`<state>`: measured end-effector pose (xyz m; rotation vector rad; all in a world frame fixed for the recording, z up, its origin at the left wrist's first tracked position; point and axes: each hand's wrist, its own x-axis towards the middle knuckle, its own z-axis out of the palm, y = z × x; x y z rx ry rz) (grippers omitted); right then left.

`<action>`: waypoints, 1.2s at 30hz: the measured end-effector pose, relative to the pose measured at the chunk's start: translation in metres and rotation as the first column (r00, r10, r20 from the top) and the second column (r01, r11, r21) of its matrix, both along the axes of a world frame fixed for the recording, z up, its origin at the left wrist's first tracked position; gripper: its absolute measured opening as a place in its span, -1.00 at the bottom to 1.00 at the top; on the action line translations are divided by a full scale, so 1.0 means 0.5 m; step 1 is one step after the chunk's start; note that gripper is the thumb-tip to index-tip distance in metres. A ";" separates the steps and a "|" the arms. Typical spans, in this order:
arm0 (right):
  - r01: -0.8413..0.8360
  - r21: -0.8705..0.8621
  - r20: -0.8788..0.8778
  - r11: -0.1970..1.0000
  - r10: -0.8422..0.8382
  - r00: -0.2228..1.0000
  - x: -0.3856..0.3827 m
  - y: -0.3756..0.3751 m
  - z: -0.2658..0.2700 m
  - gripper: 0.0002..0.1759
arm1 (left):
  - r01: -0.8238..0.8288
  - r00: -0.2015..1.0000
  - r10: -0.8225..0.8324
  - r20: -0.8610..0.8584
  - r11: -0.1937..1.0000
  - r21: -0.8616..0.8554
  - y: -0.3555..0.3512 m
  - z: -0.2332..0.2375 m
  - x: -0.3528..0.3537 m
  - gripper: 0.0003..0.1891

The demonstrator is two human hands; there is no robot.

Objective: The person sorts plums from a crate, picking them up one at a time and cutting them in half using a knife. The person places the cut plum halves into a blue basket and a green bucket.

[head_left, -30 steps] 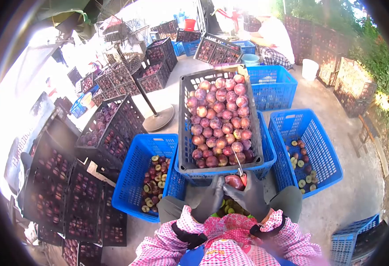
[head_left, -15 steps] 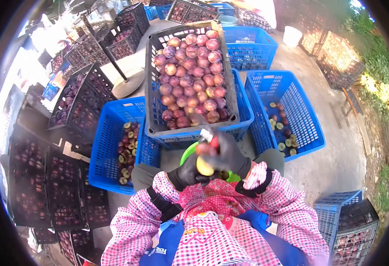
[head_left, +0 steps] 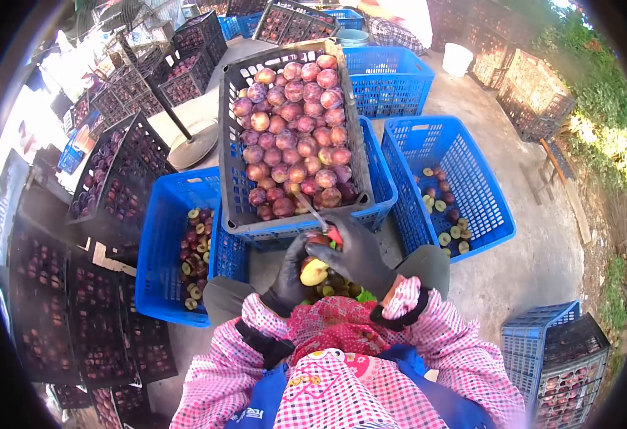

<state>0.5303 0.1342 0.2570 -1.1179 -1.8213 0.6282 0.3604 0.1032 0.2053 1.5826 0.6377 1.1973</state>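
Observation:
Both my hands wear dark gloves and meet above my lap. My right hand [head_left: 362,254] is closed round the red handle of a knife [head_left: 315,212], its blade pointing up and away toward the plum crate. Against it, my left hand [head_left: 288,277] has its fingers curled round a plum [head_left: 316,242], mostly covered by the gloves. A cut plum piece [head_left: 314,272] with pale yellow flesh shows just below the hands. Under them, between my knees, more plum pieces [head_left: 338,284] lie in a bright green container [head_left: 365,295], largely hidden by hands and apron.
Ahead, a black crate of whole plums [head_left: 227,154] rests on a blue crate [head_left: 379,207]. Blue crates with cut plums stand at left [head_left: 157,286] and right [head_left: 495,200]. Stacked black plum crates [head_left: 88,314] line the left side. A white bucket [head_left: 458,60] stands farther back.
The knife has swung from a blurred position to blade pointing up and away. My left hand has risen to meet the right, and the cut yellow face has shifted slightly left. The view has turned a little.

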 end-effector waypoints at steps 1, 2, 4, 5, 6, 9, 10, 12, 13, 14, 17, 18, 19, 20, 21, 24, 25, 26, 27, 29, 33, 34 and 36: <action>0.003 0.007 0.001 1.000 -0.003 1.000 -0.006 -0.012 0.002 -0.30 | 0.187 0.881 0.005 0.473 0.915 -0.357 0.006 -0.009 -0.002 -0.50; 0.017 -0.078 -0.025 0.997 -0.019 0.999 -0.011 -0.031 0.007 -0.23 | 0.492 0.572 0.202 0.795 0.690 -0.530 0.005 -0.019 -0.002 -0.50; 0.034 -0.163 -0.050 0.986 -0.042 0.998 -0.027 -0.061 -0.004 -0.17 | 0.202 0.745 -0.013 0.667 0.957 -0.206 -0.026 0.022 0.023 -0.47; -0.017 -0.167 -0.083 0.986 0.003 0.997 -0.042 -0.074 -0.019 -0.17 | -0.009 0.885 0.127 0.448 0.966 -0.257 -0.035 0.027 0.022 -0.46; -0.067 -0.169 -0.115 0.983 0.048 0.992 -0.054 -0.079 -0.023 -0.18 | -0.223 0.940 0.276 0.200 0.942 -0.249 -0.037 0.039 0.024 -0.42; -0.073 -0.248 -0.171 0.966 0.031 0.985 -0.063 -0.074 -0.021 -0.28 | 0.096 0.652 0.337 0.679 0.852 -0.515 -0.011 0.046 0.003 -0.44; -0.086 -0.317 -0.197 0.944 0.023 0.980 -0.061 -0.070 -0.019 -0.30 | 0.125 0.597 0.381 0.706 0.825 -0.551 0.005 0.075 -0.007 -0.49; 0.048 -0.242 -0.334 0.969 -0.130 0.934 -0.017 -0.049 0.002 -0.36 | -0.220 0.667 0.532 0.521 0.809 -0.544 0.011 0.110 -0.076 -0.64; 0.240 -0.007 -0.130 0.971 -0.238 0.962 0.034 -0.024 0.021 -0.41 | -0.386 0.702 0.525 0.482 0.848 -0.363 0.022 0.110 -0.136 -0.66; 0.422 0.012 -0.086 0.906 -0.420 0.904 0.089 0.008 -0.006 -0.41 | -0.813 0.580 0.812 0.067 0.582 -0.022 0.034 0.117 -0.202 -0.65; 0.618 0.355 0.231 0.702 -0.706 0.670 0.246 0.066 0.065 -0.33 | -0.658 -0.015 0.969 -0.247 0.177 0.732 0.075 0.187 -0.245 -0.56; 0.640 0.370 0.220 0.674 -0.733 0.644 0.276 0.077 0.057 -0.37 | -0.389 -0.195 0.949 -0.246 0.156 0.908 0.099 0.205 -0.238 -0.51; 0.641 0.345 0.176 0.686 -0.718 0.674 0.280 0.082 0.060 -0.40 | -0.508 0.047 0.914 -0.402 0.369 0.779 0.135 0.193 -0.209 -0.49; 0.640 0.318 0.130 0.700 -0.701 0.702 0.281 0.086 0.062 -0.44 | -0.554 0.301 0.813 -0.498 0.574 0.603 0.177 0.167 -0.166 -0.47; 0.642 0.319 0.130 0.697 -0.703 0.699 0.277 0.089 0.058 -0.44 | -0.497 0.396 0.647 -0.651 0.747 0.440 0.224 0.127 -0.127 -0.50; 0.599 0.280 0.099 0.750 -0.643 0.760 0.253 0.098 0.034 -0.55 | -0.253 0.371 0.192 -0.909 0.962 0.101 0.316 0.086 0.013 -0.50; 0.571 0.232 0.051 0.788 -0.596 0.801 0.246 0.098 0.024 -0.61 | -0.188 0.371 0.160 -0.915 0.978 0.095 0.342 0.054 0.038 -0.50; 0.538 0.185 0.003 0.822 -0.548 0.836 0.238 0.094 0.018 -0.67 | -0.123 0.371 0.125 -0.920 0.989 0.085 0.370 0.005 0.052 -0.50; 0.519 0.167 0.006 0.838 -0.527 0.850 0.228 0.087 0.020 -0.71 | -0.116 0.369 0.122 -0.922 0.990 0.084 0.403 -0.063 0.056 -0.50; 0.447 0.162 -0.013 0.880 -0.451 0.892 0.216 0.085 0.010 -0.70 | 0.080 0.195 0.124 -0.973 0.987 0.142 0.465 -0.165 0.066 -0.42; 0.247 -0.052 -0.095 0.968 -0.251 0.963 0.193 0.060 0.002 -0.64 | -0.178 0.479 -0.051 -0.876 0.972 -0.153 0.401 0.026 0.088 -0.42; 0.153 -0.204 -0.162 0.967 -0.187 0.969 0.184 0.051 0.012 -0.63 | -0.234 0.738 -0.105 -0.667 0.886 -0.399 0.368 0.073 0.084 -0.42; 0.184 -0.215 -0.074 0.959 -0.204 0.976 0.159 0.039 0.021 -0.65 | -0.134 0.991 0.090 -0.100 0.720 -0.681 0.306 0.087 0.070 -0.47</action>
